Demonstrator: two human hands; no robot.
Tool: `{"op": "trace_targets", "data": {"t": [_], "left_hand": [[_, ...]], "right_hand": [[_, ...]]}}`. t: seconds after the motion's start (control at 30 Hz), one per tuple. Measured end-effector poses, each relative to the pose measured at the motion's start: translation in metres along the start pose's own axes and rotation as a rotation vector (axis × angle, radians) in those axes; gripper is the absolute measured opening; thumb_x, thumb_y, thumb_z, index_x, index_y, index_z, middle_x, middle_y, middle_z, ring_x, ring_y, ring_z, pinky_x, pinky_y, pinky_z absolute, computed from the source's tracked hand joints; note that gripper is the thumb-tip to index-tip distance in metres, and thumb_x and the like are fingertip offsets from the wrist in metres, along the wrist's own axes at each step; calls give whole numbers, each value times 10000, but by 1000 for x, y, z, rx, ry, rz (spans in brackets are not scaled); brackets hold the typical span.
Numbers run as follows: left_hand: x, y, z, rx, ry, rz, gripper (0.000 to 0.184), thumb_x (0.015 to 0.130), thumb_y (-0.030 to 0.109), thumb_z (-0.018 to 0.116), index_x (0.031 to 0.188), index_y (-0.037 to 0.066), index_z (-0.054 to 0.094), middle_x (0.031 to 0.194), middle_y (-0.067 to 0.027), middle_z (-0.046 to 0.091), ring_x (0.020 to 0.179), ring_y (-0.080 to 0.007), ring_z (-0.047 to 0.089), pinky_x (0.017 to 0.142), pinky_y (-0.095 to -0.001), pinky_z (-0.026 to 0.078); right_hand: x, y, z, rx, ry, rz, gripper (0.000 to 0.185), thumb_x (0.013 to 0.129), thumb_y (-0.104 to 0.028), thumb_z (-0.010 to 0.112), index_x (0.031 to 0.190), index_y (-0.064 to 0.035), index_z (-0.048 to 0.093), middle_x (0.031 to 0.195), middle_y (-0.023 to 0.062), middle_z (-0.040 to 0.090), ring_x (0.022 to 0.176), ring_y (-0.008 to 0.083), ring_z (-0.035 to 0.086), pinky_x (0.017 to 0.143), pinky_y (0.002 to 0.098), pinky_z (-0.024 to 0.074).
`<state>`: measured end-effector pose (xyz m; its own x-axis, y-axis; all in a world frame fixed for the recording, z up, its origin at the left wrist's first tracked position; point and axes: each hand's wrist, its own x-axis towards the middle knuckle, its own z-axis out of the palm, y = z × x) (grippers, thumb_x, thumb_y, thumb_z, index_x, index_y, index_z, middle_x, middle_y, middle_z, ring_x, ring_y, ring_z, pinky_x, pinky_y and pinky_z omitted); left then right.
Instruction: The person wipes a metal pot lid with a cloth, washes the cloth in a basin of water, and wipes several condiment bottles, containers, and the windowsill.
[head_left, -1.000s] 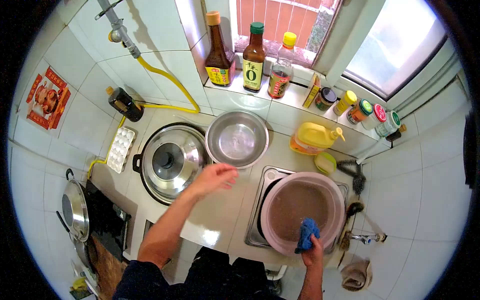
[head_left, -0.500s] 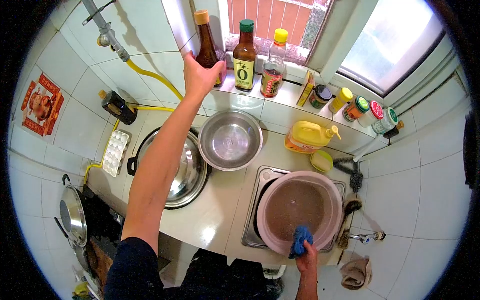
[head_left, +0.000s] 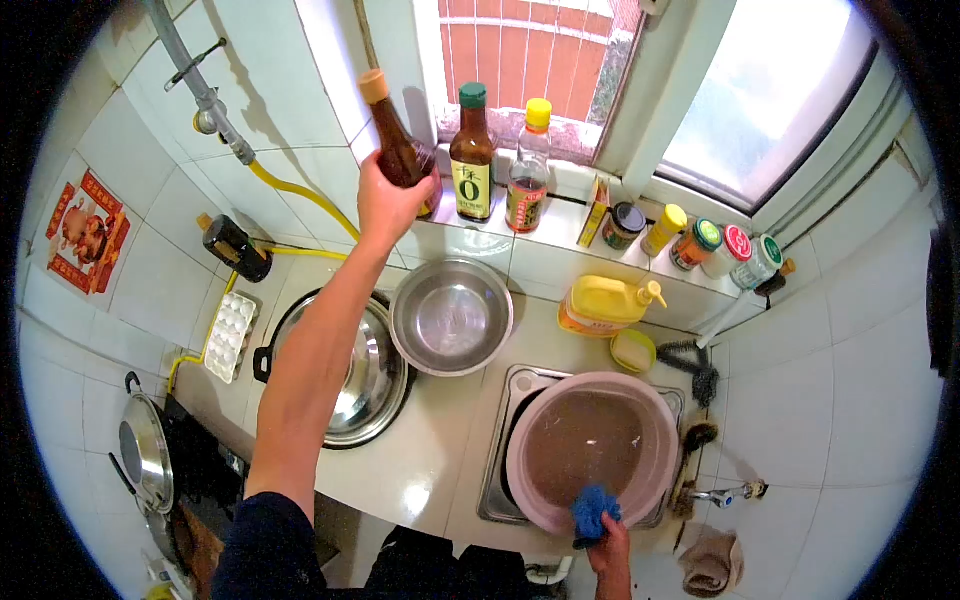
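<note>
My left hand (head_left: 392,208) reaches up to the windowsill, its fingers wrapped around a brown glass bottle (head_left: 392,138) with an orange cap. The bottle leans to the left, and its lower part is largely covered by the hand. Beside it stand a green-capped sauce bottle (head_left: 471,160) and a clear yellow-capped bottle (head_left: 527,180) of dark liquid. Low on the right, my right hand (head_left: 609,548) grips a crumpled blue cloth (head_left: 594,513) at the near rim of a pink basin (head_left: 520,440). Murky brownish water fills much of the basin, which sits in the sink (head_left: 494,495).
A steel bowl (head_left: 450,318) and a lidded pot (head_left: 372,400) stand on the counter under my left arm. Several jars, including a red-lidded jar (head_left: 730,250), line the sill. A yellow detergent bottle (head_left: 602,305), soap dish (head_left: 633,351) and tap (head_left: 730,494) surround the sink.
The view has tilted upward, so everything sits lower in the picture. The bottle in my left hand leans slightly more to the left. My right hand still grips the cloth at the basin's rim.
</note>
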<state>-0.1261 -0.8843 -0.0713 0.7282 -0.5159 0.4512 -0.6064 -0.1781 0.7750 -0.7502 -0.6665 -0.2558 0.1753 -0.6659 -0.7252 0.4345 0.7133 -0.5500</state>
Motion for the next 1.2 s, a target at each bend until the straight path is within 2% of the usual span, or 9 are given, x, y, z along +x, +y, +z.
{"op": "trace_targets", "data": {"t": [0.1,0.23,0.4,0.67,0.77,0.83,1.03,1.13,1.2], "left_hand": [[-33,10,-37,-132,15,39,891,713,284,891,1379,-98,440,1264,-218,625,1165,-311,644,1006,-408,514],[-110,29,-110,-355,-236,-98,896,746,218,885,1454,-10,386,1360,-169,564,1206,-264,618,1037,-413,507],[-235,15,-166,-268,-415,-291,956,738,188,888,1498,14,334,1381,-177,549,1286,-278,583,1090,-414,482],[-375,-48,-162,-135,-580,-213,996,714,213,923,1505,-19,364,1442,-221,503,1327,-336,539,1106,-432,459],[-402,-58,-160,-42,-608,-165,1008,695,239,937,1494,-20,381,1437,-217,506,1326,-369,536,1113,-428,450],[-418,-67,-159,-35,-627,-141,969,690,215,936,1469,-3,403,1436,-223,501,1338,-368,523,1123,-427,442],[-441,-87,-157,-120,-621,-115,1029,679,204,946,1501,1,362,1485,-231,454,1402,-372,458,1167,-434,393],[-427,-74,-171,-26,-704,-46,1035,696,210,930,1520,-3,341,1502,-238,435,1418,-387,433,1187,-434,366],[-406,-65,-186,130,-858,-123,912,777,191,859,1510,-20,359,1494,-236,448,1424,-385,423,1198,-429,351]], "right_hand": [[-2,-7,6,-8,-15,12,531,939,-112,662,1419,23,478,1311,164,637,1168,356,647,1008,520,529],[9,-2,-7,-46,-31,-45,530,927,-118,660,1406,34,493,1319,163,636,1191,344,636,1061,534,491],[16,-11,1,-31,-89,-31,537,901,-105,664,1394,35,502,1307,165,639,1193,339,638,1060,528,495],[33,-17,17,-101,-157,-41,511,867,-87,675,1342,43,541,1249,175,660,1134,364,663,1027,531,514],[32,-14,15,-118,-163,-23,518,861,-86,682,1335,57,533,1255,185,654,1146,371,657,1034,535,513],[25,-11,10,-257,-101,14,521,943,-246,662,1420,-76,536,1255,53,645,1121,224,630,957,389,508],[15,-7,26,-168,-189,44,497,936,-143,630,1419,-75,534,1270,60,639,1132,239,631,965,415,511],[16,1,19,-119,-159,46,493,922,-124,644,1402,-75,546,1273,65,640,1143,243,631,969,416,511],[18,3,15,-144,-146,20,476,923,-123,641,1388,-75,556,1266,66,642,1137,241,633,959,407,513]]}}
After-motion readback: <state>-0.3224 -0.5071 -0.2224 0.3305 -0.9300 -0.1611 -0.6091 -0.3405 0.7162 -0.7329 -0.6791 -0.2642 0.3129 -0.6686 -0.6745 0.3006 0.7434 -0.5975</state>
